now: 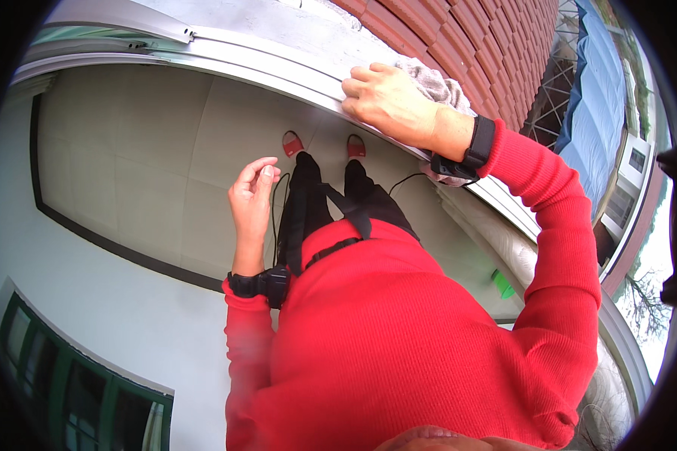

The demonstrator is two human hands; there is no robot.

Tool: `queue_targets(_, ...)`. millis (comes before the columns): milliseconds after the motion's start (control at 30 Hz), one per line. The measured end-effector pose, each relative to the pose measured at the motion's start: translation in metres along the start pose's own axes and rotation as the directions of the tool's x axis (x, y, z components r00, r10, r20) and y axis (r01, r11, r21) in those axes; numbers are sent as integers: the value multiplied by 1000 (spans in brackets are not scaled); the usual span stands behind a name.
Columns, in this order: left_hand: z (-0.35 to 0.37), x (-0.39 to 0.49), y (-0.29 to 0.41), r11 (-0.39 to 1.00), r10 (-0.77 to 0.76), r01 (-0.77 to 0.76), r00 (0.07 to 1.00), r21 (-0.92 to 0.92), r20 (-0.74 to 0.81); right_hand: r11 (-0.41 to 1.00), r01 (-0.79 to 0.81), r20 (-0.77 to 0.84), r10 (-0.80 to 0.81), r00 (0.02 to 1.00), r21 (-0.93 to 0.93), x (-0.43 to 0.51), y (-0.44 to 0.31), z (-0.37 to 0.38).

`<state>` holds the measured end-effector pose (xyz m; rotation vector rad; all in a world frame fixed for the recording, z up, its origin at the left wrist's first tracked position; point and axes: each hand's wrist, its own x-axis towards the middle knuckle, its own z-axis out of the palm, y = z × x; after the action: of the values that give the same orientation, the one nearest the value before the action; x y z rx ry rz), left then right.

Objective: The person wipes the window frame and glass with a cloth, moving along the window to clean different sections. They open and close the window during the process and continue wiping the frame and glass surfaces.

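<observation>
My right hand is curled into a fist on the white sliding-window track of the sill. A crumpled greyish-pink cloth comes out from beneath it on the outer side, and its grip on the cloth is partly hidden by the knuckles. More pinkish cloth shows below the wrist, on the inner side of the sill. My left hand hangs in the air before my body, its fingers loosely bent and nothing in them.
Sliding window panels stand at the track's left end. Outside lie red roof tiles and a blue sheet. A pale curtain hangs along the right wall, near a green object. Below is the tiled floor.
</observation>
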<state>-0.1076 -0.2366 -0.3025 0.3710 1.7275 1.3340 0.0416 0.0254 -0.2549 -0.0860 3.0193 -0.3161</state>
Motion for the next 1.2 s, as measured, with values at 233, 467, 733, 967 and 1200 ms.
queue_targets(233,-9,-4,-4,999,41,-42,997,-13,-62,939,-152,-123,198,972,309,-13,14,-12)
queue_targets(467,-21,-10,-13,999,32,-33,994,-5,-107,768,-619,-53,633,772,164,-81,50,-33)
queue_targets(733,-17,-8,-18,998,22,-28,994,-54,-108,652,-649,-13,709,705,392,-94,-15,9)
queue_targets(967,-22,-8,-17,998,20,-28,989,-54,-147,873,-147,-480,388,787,465,73,10,-5)
queue_targets(1200,-26,-10,-27,997,16,-31,980,-71,-197,834,-451,-343,545,765,319,231,2,21)
